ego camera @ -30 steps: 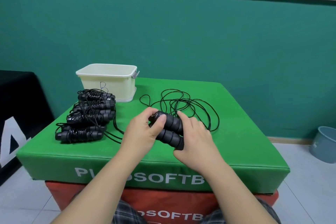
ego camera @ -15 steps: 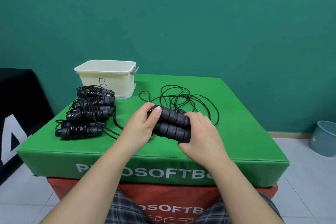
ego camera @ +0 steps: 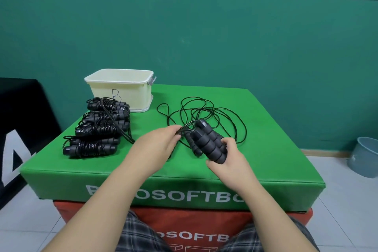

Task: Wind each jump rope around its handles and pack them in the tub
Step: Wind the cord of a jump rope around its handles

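Observation:
My right hand (ego camera: 229, 161) grips the two black foam handles (ego camera: 208, 143) of a jump rope, held side by side and tilted up to the left. My left hand (ego camera: 157, 145) pinches the thin black cord close to the handle tops. The rest of that cord (ego camera: 206, 114) lies in loose loops on the green mat behind the handles. Several wound jump ropes (ego camera: 98, 127) lie in a row at the mat's left. A cream tub (ego camera: 120, 88) stands behind them, its inside hidden from here.
The green foam box (ego camera: 276, 149) sits on a red one (ego camera: 184, 229). A black box (ego camera: 18, 129) stands at the left. On the tiled floor at the right is a grey-blue bucket (ego camera: 364, 157). A green wall is right behind.
My left hand has let go of the handles and now pinches the cord. My right hand has turned the handles from lying across to tilted upright.

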A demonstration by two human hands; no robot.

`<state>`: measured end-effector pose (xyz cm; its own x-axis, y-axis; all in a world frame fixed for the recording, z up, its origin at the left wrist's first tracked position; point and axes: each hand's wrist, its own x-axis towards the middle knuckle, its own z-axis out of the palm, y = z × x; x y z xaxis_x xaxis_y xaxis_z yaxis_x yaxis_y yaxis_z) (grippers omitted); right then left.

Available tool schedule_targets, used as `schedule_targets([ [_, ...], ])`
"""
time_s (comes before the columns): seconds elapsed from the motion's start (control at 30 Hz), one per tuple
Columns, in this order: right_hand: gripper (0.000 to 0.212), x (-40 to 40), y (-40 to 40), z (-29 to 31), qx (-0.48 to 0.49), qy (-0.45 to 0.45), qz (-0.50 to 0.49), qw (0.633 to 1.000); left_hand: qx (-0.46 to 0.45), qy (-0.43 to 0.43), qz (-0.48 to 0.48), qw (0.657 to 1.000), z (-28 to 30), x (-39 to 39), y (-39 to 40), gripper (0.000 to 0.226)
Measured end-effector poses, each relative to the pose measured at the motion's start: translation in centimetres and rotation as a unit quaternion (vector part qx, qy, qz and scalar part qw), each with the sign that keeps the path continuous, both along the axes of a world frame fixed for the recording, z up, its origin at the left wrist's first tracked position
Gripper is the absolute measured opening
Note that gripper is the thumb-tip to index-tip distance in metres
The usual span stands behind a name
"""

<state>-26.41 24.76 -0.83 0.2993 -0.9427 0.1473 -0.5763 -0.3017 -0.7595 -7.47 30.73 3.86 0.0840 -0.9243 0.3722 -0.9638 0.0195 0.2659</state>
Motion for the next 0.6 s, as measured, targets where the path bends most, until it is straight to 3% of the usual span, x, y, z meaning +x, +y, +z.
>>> schedule_targets([
  [0.1,0.042,-0.1,-0.2,0.2,0.029,-0.063,-0.010,0.998,-0.039,-0.029,0.019,0.999,1.2,1.6,-0.2,0.033],
  [0.27,0.042,-0.2,-0.2,0.7,0.038,-0.085,-0.001,0.996,-0.018,-0.096,0.038,0.994,3.4,5.1,-1.6,0.032],
  [0.33,0.042,0.4,0.0,0.8,0.046,-0.091,0.001,0.995,-0.049,-0.120,0.038,0.991,4.3,5.5,-2.0,0.031],
  [0.5,0.037,1.1,0.3,1.6,0.055,-0.118,-0.007,0.991,-0.099,-0.051,-0.064,0.992,6.5,5.1,-3.5,0.025],
  [0.6,0.033,1.0,0.4,2.1,0.058,-0.139,-0.024,0.988,-0.050,-0.104,-0.098,0.989,7.3,4.8,-6.0,0.020],
])
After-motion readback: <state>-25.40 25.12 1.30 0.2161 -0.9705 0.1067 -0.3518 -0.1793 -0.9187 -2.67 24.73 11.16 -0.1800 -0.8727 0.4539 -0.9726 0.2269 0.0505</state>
